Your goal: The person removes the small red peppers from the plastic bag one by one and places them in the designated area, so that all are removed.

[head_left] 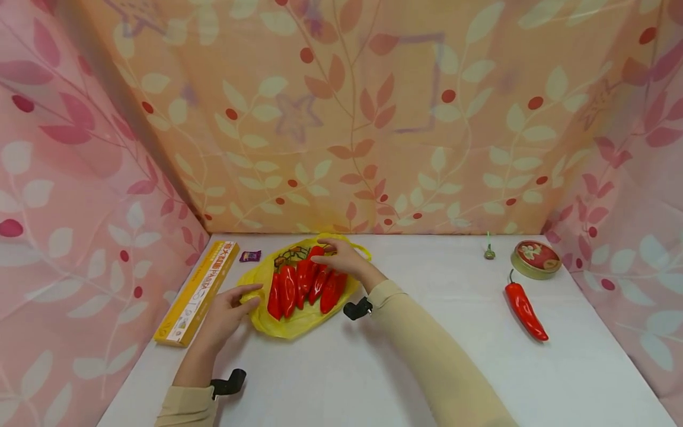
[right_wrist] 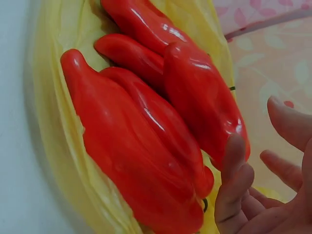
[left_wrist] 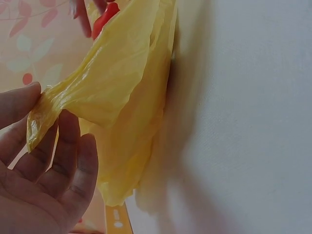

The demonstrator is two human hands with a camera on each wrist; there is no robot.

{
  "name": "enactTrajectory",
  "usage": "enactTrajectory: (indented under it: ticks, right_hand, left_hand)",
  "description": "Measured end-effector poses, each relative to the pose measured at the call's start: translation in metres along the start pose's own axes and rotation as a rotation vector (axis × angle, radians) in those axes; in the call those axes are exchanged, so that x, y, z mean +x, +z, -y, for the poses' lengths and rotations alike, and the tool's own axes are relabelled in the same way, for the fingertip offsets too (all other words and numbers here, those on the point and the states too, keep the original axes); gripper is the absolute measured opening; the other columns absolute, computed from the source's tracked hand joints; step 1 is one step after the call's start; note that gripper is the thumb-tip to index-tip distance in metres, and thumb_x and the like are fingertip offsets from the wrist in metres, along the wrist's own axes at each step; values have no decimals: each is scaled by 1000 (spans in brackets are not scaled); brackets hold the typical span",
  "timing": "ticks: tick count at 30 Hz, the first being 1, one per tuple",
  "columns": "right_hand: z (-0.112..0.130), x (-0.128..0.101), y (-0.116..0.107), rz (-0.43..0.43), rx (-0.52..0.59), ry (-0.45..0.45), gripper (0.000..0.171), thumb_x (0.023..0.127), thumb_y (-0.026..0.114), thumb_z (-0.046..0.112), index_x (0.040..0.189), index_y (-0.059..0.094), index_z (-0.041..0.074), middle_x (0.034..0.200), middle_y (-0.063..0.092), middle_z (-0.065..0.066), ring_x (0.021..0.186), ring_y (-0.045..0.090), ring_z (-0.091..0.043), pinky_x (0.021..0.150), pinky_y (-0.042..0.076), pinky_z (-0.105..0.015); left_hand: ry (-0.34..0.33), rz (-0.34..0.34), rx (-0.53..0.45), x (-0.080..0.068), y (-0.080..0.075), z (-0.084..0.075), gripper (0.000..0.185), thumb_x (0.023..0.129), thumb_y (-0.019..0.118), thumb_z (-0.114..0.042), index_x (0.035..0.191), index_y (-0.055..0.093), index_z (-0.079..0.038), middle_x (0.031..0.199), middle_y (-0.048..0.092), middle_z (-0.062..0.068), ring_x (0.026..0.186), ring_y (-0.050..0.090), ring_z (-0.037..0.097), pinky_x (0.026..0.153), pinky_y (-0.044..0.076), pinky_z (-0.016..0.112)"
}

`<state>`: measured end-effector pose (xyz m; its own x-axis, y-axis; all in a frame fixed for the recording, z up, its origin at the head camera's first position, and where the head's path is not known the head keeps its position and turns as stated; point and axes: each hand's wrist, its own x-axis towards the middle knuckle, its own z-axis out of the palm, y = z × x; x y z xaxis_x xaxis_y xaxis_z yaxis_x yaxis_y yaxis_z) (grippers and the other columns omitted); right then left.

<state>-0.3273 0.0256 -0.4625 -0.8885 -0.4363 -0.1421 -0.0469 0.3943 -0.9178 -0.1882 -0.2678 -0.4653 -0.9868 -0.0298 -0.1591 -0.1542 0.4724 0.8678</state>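
Observation:
A yellow plastic bag point(head_left: 261, 281) lies spread on the table with several glossy red chili peppers point(head_left: 288, 290) on it, their dark stems toward the back. My left hand point(head_left: 226, 311) is at the bag's left edge; in the left wrist view its thumb and fingers point(left_wrist: 68, 129) pinch a gathered corner of the yellow film point(left_wrist: 112, 87). Over the back of the peppers is my right hand point(head_left: 344, 260), thumb and fingers apart. In the right wrist view, a fingertip point(right_wrist: 236, 146) overlaps the end of the uppermost pepper point(right_wrist: 202, 92).
Left of the bag stands a yellow pasta box point(head_left: 197, 293), with a small purple packet point(head_left: 250, 255) behind. Far right are a single red pepper point(head_left: 525, 311), a round tin point(head_left: 535, 259) and a small green-stemmed item point(head_left: 489, 253). Patterned cloth walls point(head_left: 352, 118) enclose the table.

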Motion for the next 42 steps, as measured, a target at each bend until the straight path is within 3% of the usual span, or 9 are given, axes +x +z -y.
enactTrajectory:
  ticks: [10,17,24,28,32,36,42]
  right_hand:
    - [1,4,11,-3,12,67,71,91,73,41,153,44,21,147,50,-16,71,64,-23,65,52,-29]
    - [4,4,16,-8,-98,50,70,90,76,38,151,48,19,139,57,-15,89,60,-23,74,57,-31]
    - [7,4,20,-29,-128,0,52,89,77,40,134,62,19,121,63,-7,102,59,-23,86,56,-34]
    - [10,0,21,-10,-36,-29,42,91,76,37,127,65,19,119,61,-8,102,63,-31,88,58,-41]
    - [16,-3,19,5,96,-62,41,94,72,31,130,63,12,117,62,-13,102,65,-42,88,58,-50]
    - [22,-7,14,4,186,-103,41,97,69,27,132,61,9,115,63,-15,94,68,-35,89,57,-54]
    - [23,-13,-2,-42,268,-130,36,100,63,34,134,64,21,117,66,-13,89,68,-25,88,57,-55]
  left_hand:
    - [-15,16,-27,0,2,-1,43,99,66,-33,139,62,-20,144,50,11,121,40,26,84,49,22]
    - [-30,12,-21,1,2,-2,42,99,66,-33,139,63,-21,145,49,10,120,41,26,84,49,22]
    - [-40,15,-10,1,3,-3,43,99,66,-33,140,62,-21,146,48,10,121,41,27,85,48,21]
    - [-45,14,-15,1,3,-3,42,99,66,-33,139,62,-20,144,48,10,120,40,26,82,48,22]
    - [-44,16,-10,2,4,-3,42,99,65,-33,139,62,-21,143,49,10,120,40,26,82,47,22]
    - [-38,7,5,1,3,-2,42,99,65,-35,139,62,-23,143,49,9,119,41,26,85,47,24]
    - [-24,5,17,-1,2,-2,42,99,65,-35,139,62,-22,141,51,10,117,42,27,84,48,24]
